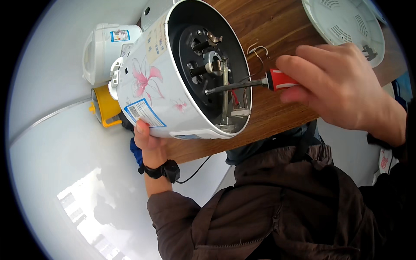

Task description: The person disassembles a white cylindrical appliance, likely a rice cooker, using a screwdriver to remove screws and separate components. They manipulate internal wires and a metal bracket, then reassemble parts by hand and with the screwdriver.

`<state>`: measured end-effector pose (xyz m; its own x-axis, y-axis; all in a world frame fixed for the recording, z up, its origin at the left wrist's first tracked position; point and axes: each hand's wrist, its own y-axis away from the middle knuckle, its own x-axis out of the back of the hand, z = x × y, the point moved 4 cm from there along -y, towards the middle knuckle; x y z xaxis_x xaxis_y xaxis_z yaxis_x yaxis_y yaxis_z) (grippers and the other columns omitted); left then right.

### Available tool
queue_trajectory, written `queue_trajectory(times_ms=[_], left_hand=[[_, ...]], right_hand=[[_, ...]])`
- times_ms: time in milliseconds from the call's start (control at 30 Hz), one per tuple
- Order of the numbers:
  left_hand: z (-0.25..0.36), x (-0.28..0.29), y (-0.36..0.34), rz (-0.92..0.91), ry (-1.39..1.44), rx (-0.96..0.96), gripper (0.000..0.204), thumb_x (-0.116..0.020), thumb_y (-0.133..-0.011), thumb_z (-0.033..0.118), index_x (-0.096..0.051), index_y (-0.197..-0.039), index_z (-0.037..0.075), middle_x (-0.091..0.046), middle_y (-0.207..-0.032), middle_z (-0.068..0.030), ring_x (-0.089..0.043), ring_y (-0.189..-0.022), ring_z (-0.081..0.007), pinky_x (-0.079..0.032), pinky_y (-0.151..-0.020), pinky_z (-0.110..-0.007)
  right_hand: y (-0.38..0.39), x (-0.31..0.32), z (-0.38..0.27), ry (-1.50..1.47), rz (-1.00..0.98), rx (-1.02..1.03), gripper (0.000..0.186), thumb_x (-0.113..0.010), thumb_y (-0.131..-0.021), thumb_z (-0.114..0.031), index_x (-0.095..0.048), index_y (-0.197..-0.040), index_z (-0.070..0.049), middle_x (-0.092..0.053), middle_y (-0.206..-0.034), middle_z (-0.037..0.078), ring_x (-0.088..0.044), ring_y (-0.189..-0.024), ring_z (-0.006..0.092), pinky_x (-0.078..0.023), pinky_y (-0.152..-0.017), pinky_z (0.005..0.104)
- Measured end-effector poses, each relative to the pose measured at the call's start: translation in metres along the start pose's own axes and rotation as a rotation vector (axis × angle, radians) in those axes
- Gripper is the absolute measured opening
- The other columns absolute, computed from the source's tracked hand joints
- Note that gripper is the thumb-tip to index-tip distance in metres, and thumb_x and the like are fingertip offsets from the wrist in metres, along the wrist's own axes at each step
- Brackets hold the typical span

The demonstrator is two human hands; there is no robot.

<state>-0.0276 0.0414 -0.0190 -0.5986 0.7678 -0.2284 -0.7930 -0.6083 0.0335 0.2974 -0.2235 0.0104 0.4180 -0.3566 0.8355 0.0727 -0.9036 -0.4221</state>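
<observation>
Clearly, the work is in the middle and not at its end: the white rice cooker body [173, 73] with pink flowers lies on its side at the front left corner of the wooden desk [277, 117], its open underside turned toward the person, and the round white bottom cover [346, 21] is already off and rests well apart, near the far right corner of the desk. Inside the open underside the dark metal plate, some posts and brackets and thin wires are bare, so the inner parts seem still in place and the job on them is probably not finished. The left hand [145, 136] grips the lower rim of the cooker body from the desk's front edge, thumb pressed on the white wall beside a blue-edged label, and steadies it. The right hand [342, 86] has its fingers closed around the red handle of a screwdriver [249, 83], whose dark shaft reaches into the open underside; whether the tip sits on a screw cannot be told. A small bent wire piece [258, 51] lies on the desk just beside the cooker body. Beyond the desk's left edge, on the pale glossy floor [56, 151], stand another white cooker [104, 50] and a yellow cup-like container [104, 106].
</observation>
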Motion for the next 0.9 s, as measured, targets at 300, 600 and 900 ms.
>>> queue_trajectory(times_ms=[300, 600, 900], left_hand=[[-0.001, -0.008, -0.003, -0.044, 0.092, -0.010, 0.087, -0.063, -0.096, 0.052, -0.031, -0.158, 0.000, -0.052, -0.150, -0.0194, -0.058, -0.132, -0.0341, -0.048, -0.113, -0.049], [-0.001, -0.022, -0.011, -0.088, 0.082, 0.010, 0.085, -0.062, -0.096, 0.050, -0.030, -0.158, 0.001, -0.050, -0.152, -0.0184, -0.056, -0.135, -0.0350, -0.045, -0.115, -0.050], [-0.002, -0.014, -0.008, -0.183, 0.136, -0.036, 0.087, -0.062, -0.096, 0.051, -0.030, -0.158, -0.001, -0.049, -0.153, -0.0203, -0.056, -0.134, -0.0353, -0.046, -0.114, -0.050]], right_hand=[[-0.022, 0.008, 0.015, -0.631, -0.493, -0.523, 0.026, -0.069, -0.098, -0.025, -0.065, -0.102, 0.000, -0.061, -0.074, 0.009, -0.060, -0.065, 0.0186, -0.047, -0.053, 0.0317], [0.001, -0.005, 0.009, 0.391, 0.195, 0.252, 0.033, -0.076, -0.085, -0.022, -0.067, -0.105, 0.002, -0.062, -0.087, 0.010, -0.061, -0.069, 0.0231, -0.052, -0.060, 0.0367], [-0.024, 0.011, 0.021, -0.801, -0.809, -0.742, 0.029, -0.080, -0.085, -0.020, -0.066, -0.102, 0.000, -0.064, -0.070, 0.007, -0.063, -0.064, 0.0227, -0.046, -0.056, 0.0325]])
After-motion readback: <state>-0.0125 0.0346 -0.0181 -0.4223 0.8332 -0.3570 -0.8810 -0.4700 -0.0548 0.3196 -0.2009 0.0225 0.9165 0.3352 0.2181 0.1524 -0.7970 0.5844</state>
